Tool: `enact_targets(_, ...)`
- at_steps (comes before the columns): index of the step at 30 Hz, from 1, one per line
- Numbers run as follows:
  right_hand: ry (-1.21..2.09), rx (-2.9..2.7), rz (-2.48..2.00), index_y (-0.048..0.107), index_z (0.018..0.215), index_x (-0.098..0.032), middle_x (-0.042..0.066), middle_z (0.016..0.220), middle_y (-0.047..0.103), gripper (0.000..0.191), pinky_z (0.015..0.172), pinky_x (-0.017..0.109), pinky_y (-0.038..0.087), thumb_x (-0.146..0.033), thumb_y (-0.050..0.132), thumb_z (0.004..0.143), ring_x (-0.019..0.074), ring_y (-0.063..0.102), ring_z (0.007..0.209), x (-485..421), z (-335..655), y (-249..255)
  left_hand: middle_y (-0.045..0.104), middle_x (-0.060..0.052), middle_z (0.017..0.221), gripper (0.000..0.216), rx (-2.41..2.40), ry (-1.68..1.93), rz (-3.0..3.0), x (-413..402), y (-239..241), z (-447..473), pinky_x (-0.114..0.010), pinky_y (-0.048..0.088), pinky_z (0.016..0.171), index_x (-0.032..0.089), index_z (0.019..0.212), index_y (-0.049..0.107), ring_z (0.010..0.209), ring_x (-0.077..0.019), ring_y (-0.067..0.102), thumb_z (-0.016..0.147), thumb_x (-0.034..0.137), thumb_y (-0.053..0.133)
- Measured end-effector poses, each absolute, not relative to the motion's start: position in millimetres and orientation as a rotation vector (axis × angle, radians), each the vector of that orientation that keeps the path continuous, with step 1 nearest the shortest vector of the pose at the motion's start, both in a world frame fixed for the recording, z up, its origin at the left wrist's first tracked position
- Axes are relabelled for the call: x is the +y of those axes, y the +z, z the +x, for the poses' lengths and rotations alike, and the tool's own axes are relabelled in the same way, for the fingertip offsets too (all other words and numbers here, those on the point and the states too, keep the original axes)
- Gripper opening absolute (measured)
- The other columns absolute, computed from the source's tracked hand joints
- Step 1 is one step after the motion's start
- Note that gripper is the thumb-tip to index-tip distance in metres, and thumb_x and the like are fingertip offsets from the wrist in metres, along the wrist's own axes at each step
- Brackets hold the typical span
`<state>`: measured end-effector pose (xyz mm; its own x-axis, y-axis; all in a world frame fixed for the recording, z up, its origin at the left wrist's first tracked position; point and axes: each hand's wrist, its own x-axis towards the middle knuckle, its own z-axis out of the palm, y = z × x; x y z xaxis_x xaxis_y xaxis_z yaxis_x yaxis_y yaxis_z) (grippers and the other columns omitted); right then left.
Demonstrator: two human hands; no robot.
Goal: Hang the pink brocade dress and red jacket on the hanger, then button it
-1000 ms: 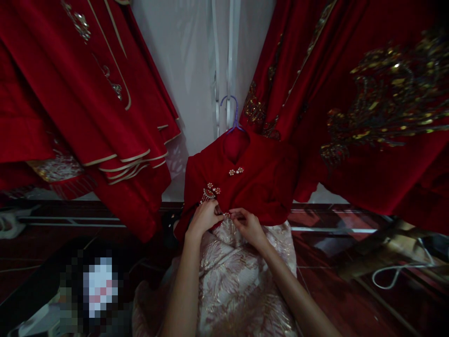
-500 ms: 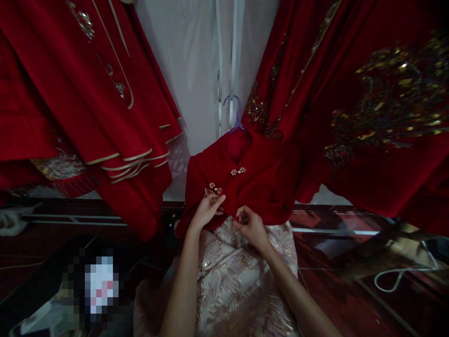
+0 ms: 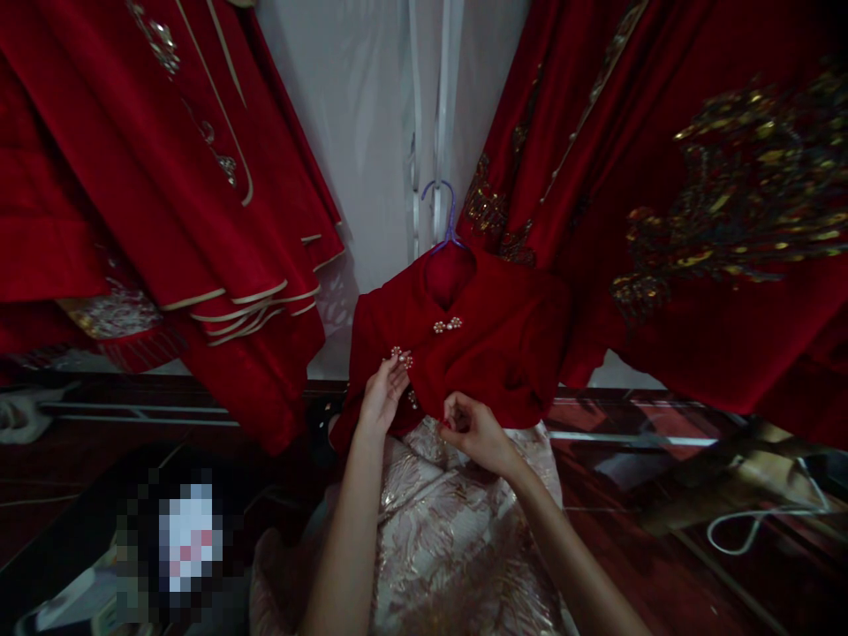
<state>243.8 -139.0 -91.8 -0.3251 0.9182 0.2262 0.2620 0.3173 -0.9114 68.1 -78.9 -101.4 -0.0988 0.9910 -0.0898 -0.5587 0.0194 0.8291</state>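
A red jacket [image 3: 490,353] on a purple hanger [image 3: 451,216] spreads over my lap. Its front carries beaded flower clasps: one [image 3: 448,325] below the neckline and another [image 3: 401,358] lower on the left. My left hand [image 3: 384,402] reaches up with fingers stretched out, their tips at the lower clasp. A smaller beaded ornament [image 3: 412,399] shows just right of that hand. By the jacket's bottom edge, my right hand [image 3: 478,431] is closed in a pinch. A bit of red shows at its fingertips; what it is I cannot make out.
Red garments with trim and beading hang at the left [image 3: 265,238] and right [image 3: 722,291]. Pale patterned fabric [image 3: 457,539] covers my lap. A blurred-out bright patch [image 3: 192,534] is at lower left. A white cord loop [image 3: 735,534] lies at lower right.
My left hand has shifted slightly left, and its fingers now point up at the lower clasp, uncovering the small ornament beside it. My right hand keeps its pinch, almost in place.
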Motion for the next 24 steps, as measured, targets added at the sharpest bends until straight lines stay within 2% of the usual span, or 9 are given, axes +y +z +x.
enact_targets(7,1.017,-1.794,-1.043,0.048,0.076,-0.018,-0.005,0.063,0.047,0.012,0.054,0.018,0.036,-0.014,0.056,0.068,0.0076,0.044,0.057,-140,241,-90,0.068,-0.009,0.106,0.027,1.007,1.537,0.707,-76,-107,72,-0.027,0.048,0.085,0.015,0.091,0.067,0.098,-0.0151,0.064,0.071,0.033,0.066)
enact_targets(12,1.047,-1.832,-1.013,0.049,0.077,-0.019,-0.006,0.064,0.047,0.014,0.054,0.018,0.035,-0.012,0.056,0.067,0.0078,0.044,0.058,-142,248,-82,0.07,-0.009,0.096,0.042,1.045,1.506,0.845,-78,-97,95,-0.028,0.048,0.078,0.013,0.1,0.065,0.089,-0.0168,0.065,0.077,0.048,0.057)
enact_targets(14,1.096,-1.857,-0.991,0.048,0.076,-0.019,-0.005,0.065,0.048,0.014,0.055,0.018,0.036,-0.012,0.056,0.066,0.0081,0.044,0.059,-144,256,-76,0.069,-0.008,0.094,0.041,1.084,1.518,1.07,-77,-81,105,-0.029,0.048,0.08,0.014,0.099,0.064,0.088,-0.0168,0.063,0.08,0.048,0.053)
enact_targets(18,1.187,-1.904,-0.959,0.047,0.073,-0.019,-0.005,0.065,0.047,0.014,0.053,0.018,0.035,-0.011,0.056,0.065,0.008,0.043,0.057,-146,273,-63,0.061,-0.007,0.104,0.028,1.336,1.604,1.774,-65,-43,116,-0.031,0.044,0.086,0.021,0.104,0.062,0.096,-0.0176,0.055,0.081,0.035,0.058)
enact_targets(21,1.197,-1.911,-0.946,0.047,0.074,-0.019,-0.005,0.065,0.046,0.015,0.053,0.018,0.035,-0.011,0.057,0.066,0.0078,0.043,0.057,-146,279,-59,0.056,-0.008,0.099,0.022,1.462,1.375,2.28,-52,-21,113,-0.036,0.041,0.089,0.022,0.101,0.062,0.098,-0.021,0.05,0.082,0.029,0.057)
enact_targets(24,1.184,-1.903,-0.948,0.047,0.074,-0.019,-0.005,0.066,0.048,0.013,0.053,0.018,0.038,-0.013,0.057,0.069,0.0079,0.045,0.058,-148,282,-55,0.054,-0.007,0.093,0.016,1.296,1.112,2.629,-42,-6,106,-0.035,0.04,0.088,0.02,0.094,0.062,0.094,-0.0206,0.048,0.083,0.028,0.054)
